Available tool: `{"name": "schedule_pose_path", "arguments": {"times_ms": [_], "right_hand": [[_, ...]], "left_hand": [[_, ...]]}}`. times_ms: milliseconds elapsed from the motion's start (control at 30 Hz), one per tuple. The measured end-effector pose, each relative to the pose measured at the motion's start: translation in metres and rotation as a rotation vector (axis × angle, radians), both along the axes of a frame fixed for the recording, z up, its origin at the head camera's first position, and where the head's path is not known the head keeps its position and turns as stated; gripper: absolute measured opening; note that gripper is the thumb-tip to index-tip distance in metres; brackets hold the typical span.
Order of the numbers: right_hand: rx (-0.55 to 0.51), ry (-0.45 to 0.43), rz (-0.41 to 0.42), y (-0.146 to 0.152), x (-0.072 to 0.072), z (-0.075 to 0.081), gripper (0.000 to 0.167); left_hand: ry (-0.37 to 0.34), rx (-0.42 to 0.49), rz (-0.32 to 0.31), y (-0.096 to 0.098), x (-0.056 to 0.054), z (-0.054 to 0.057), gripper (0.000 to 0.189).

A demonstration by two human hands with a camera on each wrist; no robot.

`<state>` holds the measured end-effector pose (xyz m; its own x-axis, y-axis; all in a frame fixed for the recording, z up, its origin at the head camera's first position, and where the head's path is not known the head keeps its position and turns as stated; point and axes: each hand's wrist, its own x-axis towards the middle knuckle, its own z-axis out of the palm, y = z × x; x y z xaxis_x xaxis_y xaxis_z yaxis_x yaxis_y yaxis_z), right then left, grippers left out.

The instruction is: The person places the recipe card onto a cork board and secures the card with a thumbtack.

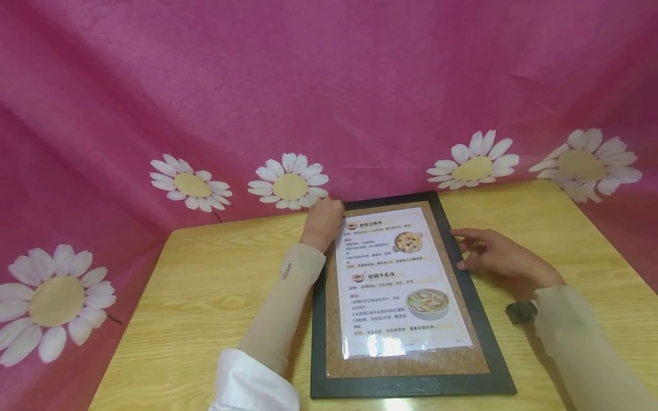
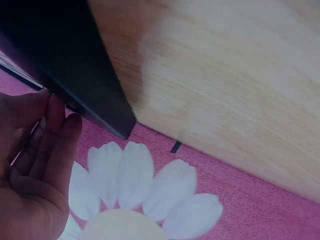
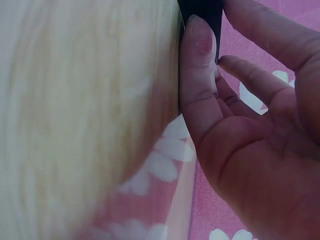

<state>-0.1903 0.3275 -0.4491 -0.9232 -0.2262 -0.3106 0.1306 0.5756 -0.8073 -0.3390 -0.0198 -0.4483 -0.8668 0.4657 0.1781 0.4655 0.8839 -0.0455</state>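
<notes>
A dark-rimmed picture frame (image 1: 411,387) with a brown cork backing (image 1: 406,365) stretches between both hands over the table. Inside it lies a glossy printed recipe sheet (image 1: 385,308), with Chinese text and two pictures of soup. At the frame's far left corner, my left hand (image 1: 323,222) grips the rim with curled fingers; the left wrist view has its thumb and fingertips against the dark edge (image 2: 65,60). My right hand (image 1: 498,257) pinches the right side of the rim, its thumb (image 3: 200,45) on one face and a finger across from it.
Under the frame is a light wood-grain table (image 1: 205,285). Pink cloth (image 1: 329,85) printed with white daisies (image 1: 290,180) hangs right behind the table's far edge and down its left side. A dark piece (image 1: 521,312) sits at my right wrist.
</notes>
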Motion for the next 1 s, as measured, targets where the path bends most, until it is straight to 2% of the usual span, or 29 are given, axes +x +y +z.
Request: {"name": "schedule_pose_path", "arguments": {"times_ms": [33, 233, 300, 433, 533, 667, 767, 933, 1000], "right_hand": [[0.014, 0.019, 0.010, 0.000, 0.000, -0.001, 0.081], [-0.077, -0.075, -0.052, -0.003, 0.004, -0.003, 0.084], [-0.064, -0.057, -0.038, -0.003, 0.004, -0.003, 0.084], [-0.046, -0.024, -0.023, -0.002, 0.002, -0.002, 0.083], [-0.022, -0.007, -0.013, 0.000, 0.000, -0.001, 0.083], [0.037, 0.038, 0.019, 0.001, -0.003, -0.002, 0.082], [0.015, 0.023, 0.012, 0.001, -0.002, -0.003, 0.083], [-0.012, 0.024, 0.003, 0.000, 0.001, -0.002, 0.083], [-0.042, -0.028, -0.027, -0.001, 0.002, -0.001, 0.084]], "left_hand": [[0.002, 0.005, 0.000, 0.000, 0.000, 0.000, 0.011], [0.005, -0.008, -0.002, -0.004, -0.001, -0.002, 0.011], [0.017, -0.023, -0.008, -0.006, -0.001, -0.004, 0.011], [0.052, -0.039, -0.060, -0.007, -0.001, -0.004, 0.013], [0.026, -0.033, -0.089, -0.008, -0.001, 0.002, 0.014], [-0.029, -0.026, -0.071, -0.009, -0.002, 0.006, 0.013], [-0.023, -0.026, -0.065, -0.009, -0.003, 0.004, 0.012], [0.012, -0.063, -0.095, -0.005, -0.002, 0.002, 0.016], [0.018, -0.087, -0.096, -0.005, -0.001, 0.003, 0.018]]}}
